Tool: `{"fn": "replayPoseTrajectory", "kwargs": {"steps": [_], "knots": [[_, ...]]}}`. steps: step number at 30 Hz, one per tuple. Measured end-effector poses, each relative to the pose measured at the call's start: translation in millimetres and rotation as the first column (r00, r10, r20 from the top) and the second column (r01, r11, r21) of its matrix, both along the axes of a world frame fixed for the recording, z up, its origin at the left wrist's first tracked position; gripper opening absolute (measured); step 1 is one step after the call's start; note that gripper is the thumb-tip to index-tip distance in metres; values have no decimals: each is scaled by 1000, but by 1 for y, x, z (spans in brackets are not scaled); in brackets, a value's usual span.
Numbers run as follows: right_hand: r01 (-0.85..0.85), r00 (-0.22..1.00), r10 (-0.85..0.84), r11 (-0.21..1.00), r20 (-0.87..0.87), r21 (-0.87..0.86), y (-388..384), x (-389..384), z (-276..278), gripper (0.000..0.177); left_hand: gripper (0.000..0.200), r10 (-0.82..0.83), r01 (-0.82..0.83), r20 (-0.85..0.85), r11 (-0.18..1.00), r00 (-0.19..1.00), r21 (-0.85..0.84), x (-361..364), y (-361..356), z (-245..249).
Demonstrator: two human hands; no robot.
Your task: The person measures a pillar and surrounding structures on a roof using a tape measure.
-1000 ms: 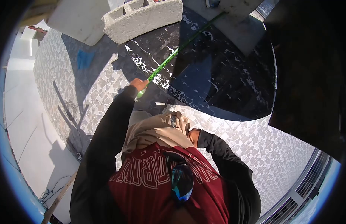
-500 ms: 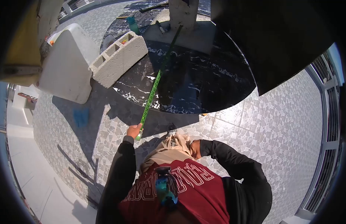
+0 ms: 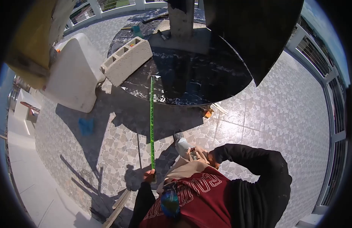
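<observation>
My left hand (image 3: pixel 149 175) is closed round the near end of a tape measure (image 3: pixel 152 125). Its green blade stretches straight forward, and the far tip overlaps the black marble-patterned round surface (image 3: pixel 217 81). My right hand (image 3: pixel 214 159) is down at the front of my beige trousers, at hip height. Its fingers are largely hidden by the cloth.
A hollow concrete block (image 3: pixel 132 64) lies on the left of the round surface, beside a large white plastic piece (image 3: pixel 71 76). A concrete post (image 3: pixel 181 19) rises at the back. Wooden strips (image 3: pixel 119 207) lie near my left arm; an orange item (image 3: pixel 208 113) sits by the edge.
My left hand has drawn back toward my body with the tape measure. The blade's far tip has left the post's base and moved nearer. My right hand stays at my trousers.
</observation>
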State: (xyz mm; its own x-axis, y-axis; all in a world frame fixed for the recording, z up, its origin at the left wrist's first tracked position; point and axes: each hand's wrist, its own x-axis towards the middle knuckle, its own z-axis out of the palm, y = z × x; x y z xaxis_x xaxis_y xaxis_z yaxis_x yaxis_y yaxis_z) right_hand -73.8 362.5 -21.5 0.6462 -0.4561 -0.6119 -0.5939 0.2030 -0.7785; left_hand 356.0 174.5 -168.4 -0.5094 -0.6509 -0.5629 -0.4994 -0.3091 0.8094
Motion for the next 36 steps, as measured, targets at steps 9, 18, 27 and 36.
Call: {"fn": "replayPoseTrajectory", "kwargs": {"steps": [9,18,27,36], "knots": [[959,283,-958,282,36,-17,-154,23,-5,29,35,84,-81,-32,994,996,77,-44,4,45],[930,181,-978,204,103,304,-203,96,-39,38,32,4,-10,71,996,997,83,-80,-7,111],[991,-20,-967,15,253,135,-309,-28,-47,31,23,-517,719,519,606,681,-340,43,-24,87],[961,-226,-901,-145,370,235,-410,-152,-79,18,12,-415,783,694,509,588,-359,-12,-92,74]]}}
